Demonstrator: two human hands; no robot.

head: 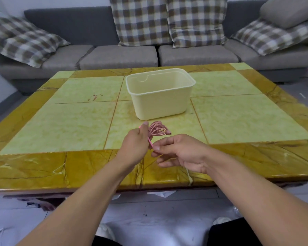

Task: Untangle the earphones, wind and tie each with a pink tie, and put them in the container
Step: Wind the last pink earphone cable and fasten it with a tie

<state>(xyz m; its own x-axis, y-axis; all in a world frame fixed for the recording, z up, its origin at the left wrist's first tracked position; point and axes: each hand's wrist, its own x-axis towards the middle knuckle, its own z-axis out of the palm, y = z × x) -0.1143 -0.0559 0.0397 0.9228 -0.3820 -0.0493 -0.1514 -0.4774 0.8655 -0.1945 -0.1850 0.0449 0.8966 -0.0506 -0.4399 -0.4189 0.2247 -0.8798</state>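
Just near of the cream plastic container [160, 93], the left hand [135, 146] grips the coiled pink earphone cable [156, 130]; the right hand [181, 153] pinches the bright pink tie [150, 141]. Slack could let the coil spring apart.

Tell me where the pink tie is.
Head view, centre: the pink tie is pinched between the left hand and right hand, beside the coiled earphones.
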